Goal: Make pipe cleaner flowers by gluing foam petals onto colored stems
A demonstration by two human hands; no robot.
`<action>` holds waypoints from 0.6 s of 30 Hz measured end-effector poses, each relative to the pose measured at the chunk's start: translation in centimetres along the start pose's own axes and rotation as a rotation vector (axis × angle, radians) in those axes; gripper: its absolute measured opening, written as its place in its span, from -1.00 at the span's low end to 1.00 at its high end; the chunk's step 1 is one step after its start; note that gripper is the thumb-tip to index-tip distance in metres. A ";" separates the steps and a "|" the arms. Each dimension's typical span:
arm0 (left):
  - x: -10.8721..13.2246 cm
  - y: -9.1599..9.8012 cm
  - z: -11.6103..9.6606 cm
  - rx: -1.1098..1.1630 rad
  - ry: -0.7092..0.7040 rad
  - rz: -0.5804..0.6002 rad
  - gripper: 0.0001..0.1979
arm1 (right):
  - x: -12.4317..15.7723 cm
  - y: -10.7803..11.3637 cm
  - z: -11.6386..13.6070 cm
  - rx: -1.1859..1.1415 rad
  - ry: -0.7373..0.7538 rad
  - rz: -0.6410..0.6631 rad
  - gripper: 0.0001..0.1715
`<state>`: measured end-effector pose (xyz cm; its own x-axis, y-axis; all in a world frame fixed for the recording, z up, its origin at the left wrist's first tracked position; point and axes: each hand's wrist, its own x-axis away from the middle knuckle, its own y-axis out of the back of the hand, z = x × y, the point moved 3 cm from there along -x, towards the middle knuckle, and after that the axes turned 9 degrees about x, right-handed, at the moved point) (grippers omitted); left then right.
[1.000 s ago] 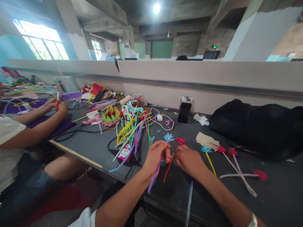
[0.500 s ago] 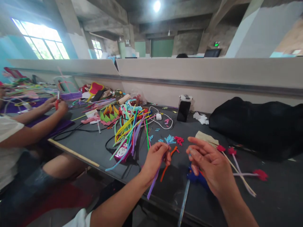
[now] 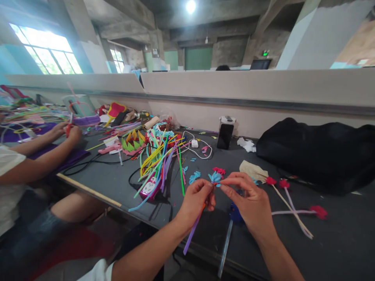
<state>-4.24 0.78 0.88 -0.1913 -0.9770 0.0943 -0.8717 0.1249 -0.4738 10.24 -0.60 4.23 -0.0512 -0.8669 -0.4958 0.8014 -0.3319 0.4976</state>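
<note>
My left hand (image 3: pixel 193 201) is closed around a purple pipe cleaner stem (image 3: pixel 191 236), whose lower end sticks out below the fist. At the stem's top sits a blue flower head (image 3: pixel 215 177) made of short fuzzy pieces. Thumb and forefinger of my right hand (image 3: pixel 253 203) pinch a small blue piece (image 3: pixel 218 185) at the flower's edge. Beneath that hand, partly hidden, lies a blue tool (image 3: pixel 236 214) like a glue gun, with a clear stick (image 3: pixel 225 249) jutting out. An orange strip (image 3: pixel 202 210) shows by my left hand.
Cut blue pieces (image 3: pixel 195 177) and red pieces (image 3: pixel 219 171) lie beyond my hands. Red-tipped stems (image 3: pixel 293 207) rest at right, near a black bag (image 3: pixel 316 156). Left are bundled pipe cleaners (image 3: pixel 158 160) and a purple power strip (image 3: pixel 150 189). A co-worker's hands (image 3: pixel 72 132) hold red-handled scissors.
My right hand has moved left from beside the flower to its edge, and its fingers have come together on a small blue piece. The left hand keeps hold of the stem.
</note>
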 end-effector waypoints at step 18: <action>0.3 -0.2 0.2 -0.022 -0.018 0.053 -0.78 | 0.0 -0.6 -0.3 0.203 0.118 -0.125 -0.84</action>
<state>-4.07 0.43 0.84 -0.2297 -0.9718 0.0536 -0.8703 0.1804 -0.4584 9.90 -0.25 3.74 -0.0628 -0.7692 -0.6359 0.6569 -0.5116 0.5539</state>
